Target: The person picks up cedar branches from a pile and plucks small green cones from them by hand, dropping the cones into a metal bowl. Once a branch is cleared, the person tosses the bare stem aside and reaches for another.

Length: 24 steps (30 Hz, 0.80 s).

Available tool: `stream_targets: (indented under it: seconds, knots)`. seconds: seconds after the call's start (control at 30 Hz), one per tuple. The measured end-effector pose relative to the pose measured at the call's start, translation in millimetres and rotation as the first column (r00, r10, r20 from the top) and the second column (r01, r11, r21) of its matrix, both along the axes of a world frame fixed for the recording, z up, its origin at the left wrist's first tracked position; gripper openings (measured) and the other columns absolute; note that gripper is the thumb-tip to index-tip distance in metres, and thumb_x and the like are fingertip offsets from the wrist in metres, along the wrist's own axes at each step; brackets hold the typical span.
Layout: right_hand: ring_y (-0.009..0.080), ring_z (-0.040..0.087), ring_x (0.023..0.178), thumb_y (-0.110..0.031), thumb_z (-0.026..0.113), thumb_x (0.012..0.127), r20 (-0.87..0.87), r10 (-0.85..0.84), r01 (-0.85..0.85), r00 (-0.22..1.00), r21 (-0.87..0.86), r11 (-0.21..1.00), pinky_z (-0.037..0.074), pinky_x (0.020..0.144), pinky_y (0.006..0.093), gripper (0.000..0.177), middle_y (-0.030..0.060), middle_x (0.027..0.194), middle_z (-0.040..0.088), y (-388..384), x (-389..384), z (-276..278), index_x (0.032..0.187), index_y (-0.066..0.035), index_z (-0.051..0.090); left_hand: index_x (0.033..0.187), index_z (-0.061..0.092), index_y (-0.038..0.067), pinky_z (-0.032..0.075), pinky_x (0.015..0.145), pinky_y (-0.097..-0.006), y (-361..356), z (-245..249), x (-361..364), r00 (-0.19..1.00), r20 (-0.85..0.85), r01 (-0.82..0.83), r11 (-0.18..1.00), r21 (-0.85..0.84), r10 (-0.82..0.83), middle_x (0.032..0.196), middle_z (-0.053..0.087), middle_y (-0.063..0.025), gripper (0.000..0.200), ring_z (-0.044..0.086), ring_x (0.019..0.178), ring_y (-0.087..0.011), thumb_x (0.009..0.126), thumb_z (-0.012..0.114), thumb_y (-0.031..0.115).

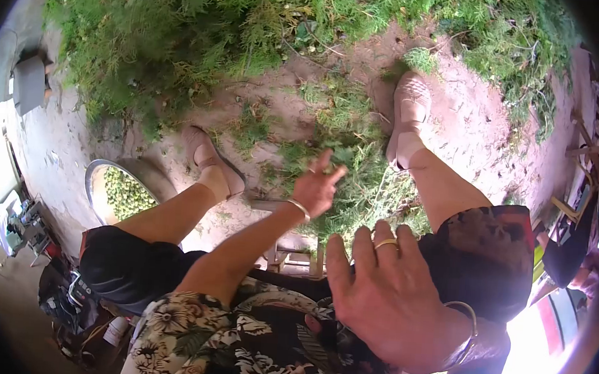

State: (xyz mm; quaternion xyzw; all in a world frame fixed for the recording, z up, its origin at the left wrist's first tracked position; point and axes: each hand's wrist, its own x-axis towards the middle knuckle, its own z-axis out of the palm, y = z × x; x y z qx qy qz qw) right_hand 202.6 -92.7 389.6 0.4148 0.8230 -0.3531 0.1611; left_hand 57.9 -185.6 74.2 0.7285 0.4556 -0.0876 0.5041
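Observation:
My left hand (316, 192), with a bangle at the wrist, reaches down between my knees over loose evergreen sprigs (372, 185) on the ground. Its fingers are apart and slightly blurred, and I make out nothing held in them. Closer to the camera, my right hand (389, 294) is raised in front of my lap, back of the hand up. Its fingers are stretched out, a ring on one, a bracelet at the wrist; its palm is hidden.
A big heap of green branches (185, 33) spreads across the ground ahead. Beside my left leg stands a metal basin (93, 185) holding small green pieces (127, 194). Part of a low wooden stool (298, 260) shows beneath me. Wooden pieces (584, 144) lie at the right edge.

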Motion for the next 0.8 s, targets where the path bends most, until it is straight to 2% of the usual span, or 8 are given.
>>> stream_targets:
  seconds: [0.1, 0.17, 0.27, 0.33, 0.43, 0.47, 0.63, 0.8]
  knots:
    - [0.0378, 0.058, 0.094, -0.01, 0.057, 0.077, -0.025, -0.015, 0.016, 1.0, 0.067, 0.998, 0.045, 0.087, 0.0488, 0.036, 0.026, 0.097, 0.059, -5, 1, -2, 0.109, 0.006, 0.056, 0.141, 0.032, 0.027, 0.058, 0.075, -0.0415, 35, -13, -35, 0.999, -0.025, 0.026, 0.964, 0.266, -0.021, 0.148, 0.013, -0.0234, 0.072, 0.024, 0.132, -0.048, 0.078, 0.065, 0.014]
    - [0.038, 0.059, 0.093, -0.011, 0.057, 0.077, -0.038, -0.01, 0.014, 0.999, 0.106, 0.994, 0.045, 0.086, 0.049, 0.035, 0.0263, 0.097, 0.06, -5, 3, -1, 0.108, 0.006, 0.057, 0.144, 0.026, 0.023, 0.043, 0.097, -0.0549, 58, -2, -33, 0.888, -0.396, -0.149, 0.96, 0.236, 0.235, 0.15, 0.005, -0.0231, 0.073, 0.017, 0.134, -0.0483, 0.082, 0.064, 0.028]
    - [0.0382, 0.059, 0.094, -0.01, 0.056, 0.077, -0.088, -0.032, 0.038, 0.996, 0.072, 0.997, 0.046, 0.086, 0.0497, 0.033, 0.027, 0.097, 0.06, -4, 5, 1, 0.106, 0.006, 0.059, 0.146, 0.018, 0.012, 0.012, 0.111, -0.0561, 35, -20, 0, 0.924, -0.265, -0.197, 0.936, 0.291, 0.277, 0.15, 0.001, -0.0253, 0.084, 0.004, 0.139, -0.0404, 0.081, 0.06, 0.046]
    - [0.0383, 0.059, 0.095, -0.011, 0.056, 0.078, -0.098, -0.053, 0.062, 0.994, 0.09, 0.994, 0.046, 0.086, 0.0506, 0.034, 0.0271, 0.096, 0.061, -7, 6, 0, 0.107, 0.006, 0.058, 0.148, 0.007, 0.015, -0.011, 0.108, -0.0584, 5, -4, 37, 0.956, -0.233, -0.2, 0.978, -0.064, 0.18, 0.151, -0.009, -0.0213, 0.083, -0.01, 0.137, -0.0427, 0.087, 0.043, 0.058]
    - [0.0385, 0.059, 0.093, -0.012, 0.055, 0.078, -0.122, -0.125, 0.13, 0.985, 0.034, 0.991, 0.047, 0.084, 0.0512, 0.033, 0.0268, 0.096, 0.061, -5, 6, 3, 0.106, 0.006, 0.059, 0.146, 0.013, 0.008, 0.0, 0.107, -0.0661, -35, 12, 90, 0.934, -0.332, 0.016, 0.944, -0.329, -0.131, 0.152, -0.005, -0.0175, 0.081, -0.022, 0.136, -0.0382, 0.088, 0.038, 0.058]
    - [0.0385, 0.059, 0.093, -0.012, 0.055, 0.078, -0.122, -0.128, 0.133, 0.984, 0.029, 0.991, 0.047, 0.084, 0.0512, 0.033, 0.0268, 0.096, 0.061, -4, 11, 2, 0.106, 0.006, 0.059, 0.142, 0.026, 0.004, 0.028, 0.104, -0.0599, -46, 17, 114, 0.84, -0.399, 0.237, 0.91, -0.341, -0.368, 0.148, 0.024, -0.016, 0.063, 0.017, 0.137, -0.0375, 0.093, 0.039, 0.042]
    - [0.0414, 0.061, 0.091, -0.019, 0.048, 0.084, -0.257, -0.214, 0.28, 0.943, 0.257, 0.925, 0.047, 0.079, 0.0537, 0.036, 0.0305, 0.093, 0.062, -27, 9, -20, 0.103, 0.008, 0.062, 0.113, 0.037, 0.005, 0.035, 0.083, -0.0517, -27, -4, 122, 0.981, -0.138, 0.132, 0.99, -0.043, -0.137, 0.114, 0.036, -0.015, 0.036, 0.032, 0.106, -0.0316, 0.086, 0.046, 0.027]
    - [0.0381, 0.06, 0.091, -0.012, 0.055, 0.078, -0.137, -0.143, 0.154, 0.98, 0.073, 0.985, 0.048, 0.081, 0.0508, 0.033, 0.0265, 0.095, 0.061, -20, 16, -5, 0.105, 0.007, 0.059, 0.078, 0.051, 0.006, 0.044, 0.058, -0.0414, -10, -33, 104, 0.962, 0.253, -0.15, 0.969, 0.196, 0.098, 0.072, 0.052, -0.0138, 0.004, 0.051, 0.066, -0.0242, 0.076, 0.054, 0.007]
